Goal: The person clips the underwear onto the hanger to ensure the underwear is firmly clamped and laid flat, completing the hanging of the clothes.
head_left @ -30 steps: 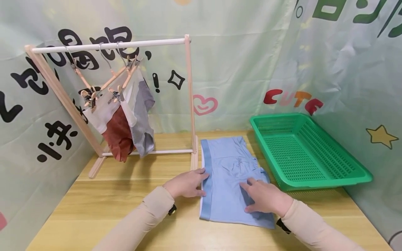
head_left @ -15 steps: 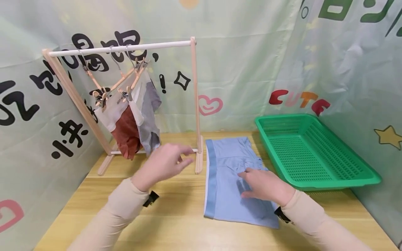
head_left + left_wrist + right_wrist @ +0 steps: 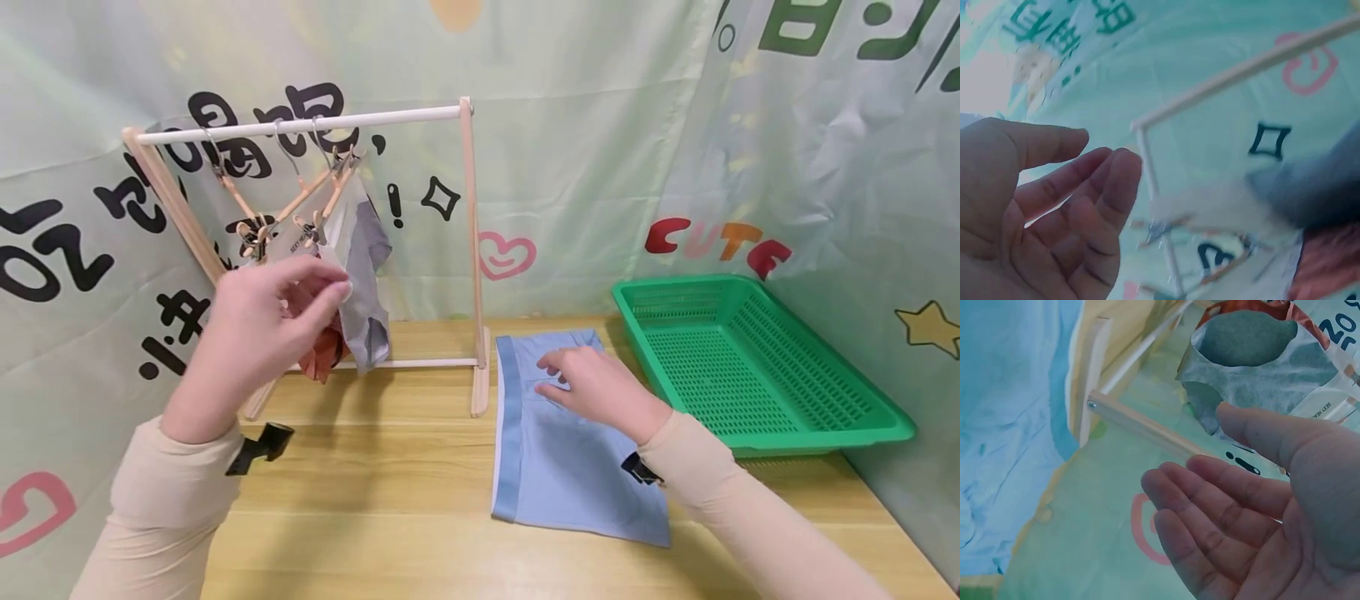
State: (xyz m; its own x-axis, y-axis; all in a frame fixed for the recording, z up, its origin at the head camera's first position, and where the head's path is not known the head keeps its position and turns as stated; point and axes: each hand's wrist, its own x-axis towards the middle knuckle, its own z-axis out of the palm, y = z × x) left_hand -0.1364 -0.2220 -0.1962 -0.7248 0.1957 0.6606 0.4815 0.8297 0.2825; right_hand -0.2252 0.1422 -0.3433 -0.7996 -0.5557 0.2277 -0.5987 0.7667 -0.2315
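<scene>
Light-blue boxer briefs (image 3: 581, 492) lie flat on the wooden table, waistband toward the left. My right hand (image 3: 600, 387) hovers over their upper part with loosely bent fingers; the right wrist view shows its palm holding nothing. Raised before the drying rack, my left hand (image 3: 258, 321) has thumb and fingers apart, and nothing is between them in the left wrist view. Behind it hang grey underwear (image 3: 367, 300) and rust-red underwear (image 3: 324, 358), both with pale waistbands, from clip hangers (image 3: 303, 200). The left hand hides much of the rust-red pair.
A small wooden rack (image 3: 471, 225) with a white top rail (image 3: 382, 119) stands at the back left. To the right sits a green perforated basket (image 3: 802, 358), with no clothes in it. A printed cloth backdrop (image 3: 562, 150) encloses the table.
My left hand has left the briefs' waistband and moved up and left to the hanging clothes. My right hand has lifted off the briefs and shifted slightly away from me. The view has turned slightly left.
</scene>
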